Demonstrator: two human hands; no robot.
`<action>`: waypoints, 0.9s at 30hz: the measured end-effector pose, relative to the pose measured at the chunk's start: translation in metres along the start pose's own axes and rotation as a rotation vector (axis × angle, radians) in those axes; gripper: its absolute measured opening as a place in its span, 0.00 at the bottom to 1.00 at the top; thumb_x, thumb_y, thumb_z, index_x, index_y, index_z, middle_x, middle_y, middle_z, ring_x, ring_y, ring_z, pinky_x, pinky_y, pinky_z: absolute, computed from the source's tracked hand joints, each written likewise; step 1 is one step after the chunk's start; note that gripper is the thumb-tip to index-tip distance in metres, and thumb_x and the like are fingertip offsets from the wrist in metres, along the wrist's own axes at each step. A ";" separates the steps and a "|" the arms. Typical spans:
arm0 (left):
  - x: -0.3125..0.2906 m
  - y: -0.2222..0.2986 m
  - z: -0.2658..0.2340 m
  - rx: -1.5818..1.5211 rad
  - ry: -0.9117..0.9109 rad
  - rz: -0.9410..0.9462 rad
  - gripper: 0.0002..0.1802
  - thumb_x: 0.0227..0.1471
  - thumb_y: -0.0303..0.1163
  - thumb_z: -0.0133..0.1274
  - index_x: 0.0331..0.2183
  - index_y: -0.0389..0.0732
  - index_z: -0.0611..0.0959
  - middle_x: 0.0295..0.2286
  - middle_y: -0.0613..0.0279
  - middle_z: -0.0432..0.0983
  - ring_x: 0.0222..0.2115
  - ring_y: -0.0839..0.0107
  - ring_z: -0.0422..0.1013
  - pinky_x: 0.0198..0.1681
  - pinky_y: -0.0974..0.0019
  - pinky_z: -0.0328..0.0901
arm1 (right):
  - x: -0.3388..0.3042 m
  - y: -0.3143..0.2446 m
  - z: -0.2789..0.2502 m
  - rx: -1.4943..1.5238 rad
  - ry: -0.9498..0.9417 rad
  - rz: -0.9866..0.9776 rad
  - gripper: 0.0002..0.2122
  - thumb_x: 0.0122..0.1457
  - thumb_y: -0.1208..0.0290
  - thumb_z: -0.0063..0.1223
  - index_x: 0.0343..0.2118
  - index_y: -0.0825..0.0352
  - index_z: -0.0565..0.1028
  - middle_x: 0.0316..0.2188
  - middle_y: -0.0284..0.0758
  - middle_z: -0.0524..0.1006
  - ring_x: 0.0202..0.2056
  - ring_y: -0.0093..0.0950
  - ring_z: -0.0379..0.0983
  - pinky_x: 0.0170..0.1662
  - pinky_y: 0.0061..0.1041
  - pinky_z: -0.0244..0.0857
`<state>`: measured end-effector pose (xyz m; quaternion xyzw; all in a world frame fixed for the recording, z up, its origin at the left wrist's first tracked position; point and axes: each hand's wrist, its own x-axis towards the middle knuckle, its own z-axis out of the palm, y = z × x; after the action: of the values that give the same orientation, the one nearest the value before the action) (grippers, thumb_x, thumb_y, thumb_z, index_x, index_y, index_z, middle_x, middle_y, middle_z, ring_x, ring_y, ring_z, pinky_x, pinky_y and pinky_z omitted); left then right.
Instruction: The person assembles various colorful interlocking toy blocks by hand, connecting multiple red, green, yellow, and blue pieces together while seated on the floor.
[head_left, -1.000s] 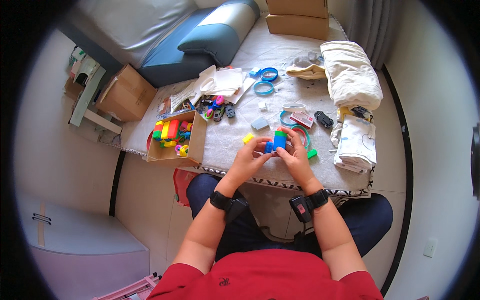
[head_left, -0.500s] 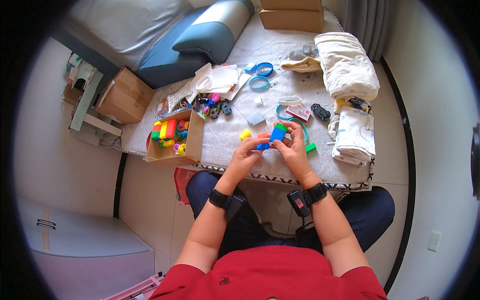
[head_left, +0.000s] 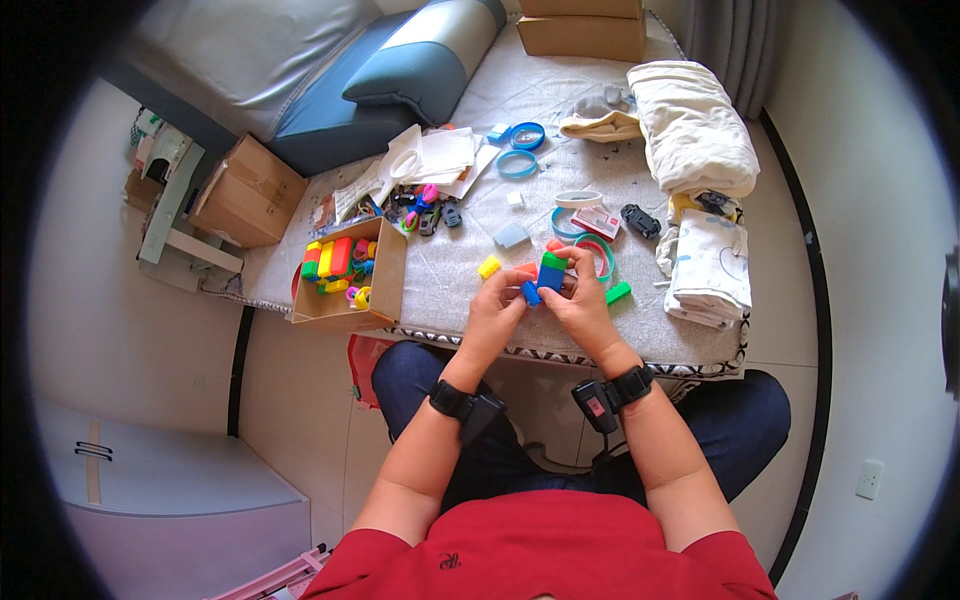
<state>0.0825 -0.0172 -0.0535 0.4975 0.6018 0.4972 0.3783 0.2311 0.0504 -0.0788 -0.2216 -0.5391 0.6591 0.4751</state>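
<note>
Blue brick sits pinched in the left hand, right hand gripping the green-topped blue stack over the grey cloth, near side; uneven pressure could pop pieces loose

I saw both arms stretched from the near side toward the far, the left forearm slanting right and the right forearm slanting left. The left hand and right hand were close together, fingers bent toward the thumbs in a pinch. The elbows sat wider apart than the hands, and the left knee and right knee were splayed outward.
</note>
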 end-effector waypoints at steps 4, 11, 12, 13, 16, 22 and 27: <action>-0.003 0.011 0.004 0.010 0.034 -0.109 0.16 0.53 0.18 0.48 0.46 0.34 0.76 0.40 0.61 0.75 0.35 0.78 0.73 0.38 0.73 0.69 | -0.001 -0.003 0.001 -0.084 -0.001 0.002 0.24 0.51 0.86 0.55 0.50 0.64 0.60 0.60 0.42 0.62 0.51 0.32 0.71 0.50 0.27 0.70; -0.008 0.008 -0.006 -0.345 -0.020 -0.250 0.18 0.55 0.22 0.49 0.50 0.33 0.75 0.43 0.58 0.75 0.39 0.71 0.75 0.44 0.68 0.72 | 0.000 0.005 0.000 -0.118 0.022 -0.048 0.24 0.49 0.85 0.57 0.49 0.63 0.61 0.59 0.44 0.64 0.53 0.34 0.70 0.51 0.30 0.68; -0.008 0.006 -0.006 -0.457 -0.030 -0.264 0.19 0.56 0.23 0.49 0.50 0.33 0.75 0.44 0.57 0.74 0.40 0.70 0.75 0.46 0.66 0.72 | 0.001 0.006 0.000 -0.176 0.026 -0.074 0.24 0.49 0.85 0.57 0.48 0.63 0.61 0.59 0.44 0.65 0.52 0.34 0.71 0.50 0.30 0.69; -0.008 0.005 -0.006 -0.457 -0.030 -0.264 0.19 0.56 0.23 0.49 0.50 0.33 0.75 0.44 0.57 0.74 0.40 0.70 0.75 0.46 0.66 0.72 | 0.001 0.005 0.001 -0.233 0.030 -0.101 0.24 0.49 0.84 0.57 0.48 0.63 0.61 0.58 0.44 0.65 0.51 0.34 0.72 0.49 0.30 0.69; -0.008 0.004 -0.007 -0.461 -0.026 -0.254 0.18 0.58 0.24 0.49 0.50 0.32 0.74 0.44 0.56 0.74 0.41 0.70 0.74 0.46 0.66 0.72 | -0.002 -0.003 0.002 -0.236 0.030 -0.052 0.22 0.50 0.84 0.57 0.47 0.64 0.62 0.59 0.44 0.66 0.48 0.33 0.74 0.47 0.29 0.70; -0.005 0.001 -0.009 -0.596 -0.062 -0.294 0.18 0.58 0.23 0.50 0.50 0.33 0.74 0.44 0.57 0.74 0.42 0.70 0.74 0.48 0.65 0.72 | -0.001 -0.002 0.002 -0.069 0.094 0.002 0.17 0.54 0.82 0.58 0.43 0.66 0.62 0.56 0.42 0.69 0.47 0.26 0.74 0.45 0.26 0.70; -0.011 0.000 -0.008 -0.485 -0.070 -0.221 0.20 0.57 0.24 0.54 0.51 0.34 0.74 0.43 0.59 0.75 0.43 0.71 0.73 0.49 0.65 0.71 | -0.001 -0.005 0.002 0.056 0.103 0.002 0.15 0.55 0.81 0.58 0.40 0.65 0.63 0.55 0.42 0.70 0.46 0.24 0.73 0.45 0.23 0.69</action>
<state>0.0769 -0.0295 -0.0520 0.3406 0.5021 0.5651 0.5590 0.2321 0.0480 -0.0735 -0.2425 -0.4950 0.6623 0.5075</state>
